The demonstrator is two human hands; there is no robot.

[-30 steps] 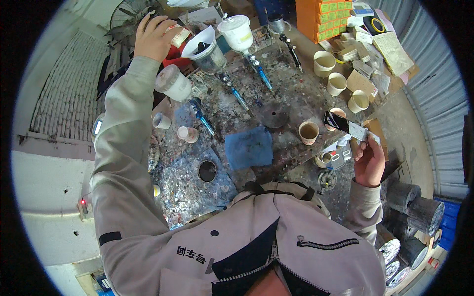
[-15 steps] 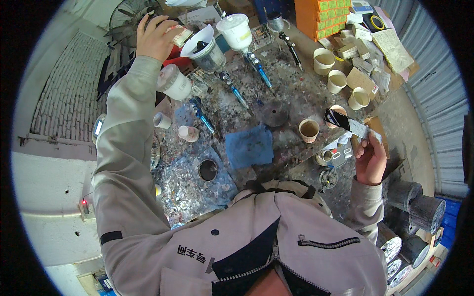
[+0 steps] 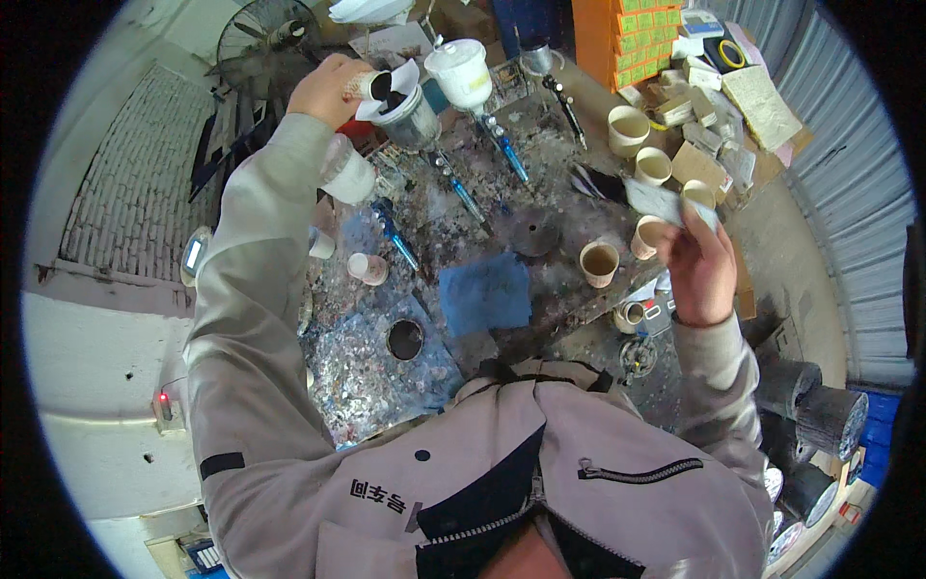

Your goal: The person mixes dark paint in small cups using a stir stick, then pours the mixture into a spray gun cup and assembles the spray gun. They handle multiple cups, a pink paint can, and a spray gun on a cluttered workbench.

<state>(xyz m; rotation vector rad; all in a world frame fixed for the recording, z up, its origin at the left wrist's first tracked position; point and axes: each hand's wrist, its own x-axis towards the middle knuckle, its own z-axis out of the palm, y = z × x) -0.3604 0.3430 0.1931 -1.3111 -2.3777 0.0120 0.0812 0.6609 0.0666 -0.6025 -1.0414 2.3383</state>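
Observation:
My left hand (image 3: pixel 326 92) grips a paper cup (image 3: pixel 356 85), tipped sideways over a white filter funnel (image 3: pixel 374 109) with dark contents, which sits in the cup of a spray gun (image 3: pixel 416 125). My right hand (image 3: pixel 700 259) is closed on a flat pale strip (image 3: pixel 652 201) whose far end is coated glossy black and blurred. Below it are a paper cup (image 3: pixel 647 238) and a cup with brown liquid (image 3: pixel 598 266). Nearby lie a white-cupped spray gun (image 3: pixel 461 77), a blue cloth (image 3: pixel 484 297) and a round dark disc (image 3: pixel 533 232).
The bench (image 3: pixel 444 188) is paint-spattered. More paper cups (image 3: pixel 628 132) stand at right beside cardboard pieces (image 3: pixel 701 166) and an orange drawer unit (image 3: pixel 637 39). A fan (image 3: pixel 265 45) stands at top left. Metal cans (image 3: pixel 831 421) are stacked lower right; a corrugated wall (image 3: pixel 858 251) runs along the right.
My left hand moved right and down, tilting the cup over the funnel. My right hand rose up and leftward with the strip, lifting its dark end away from the cup.

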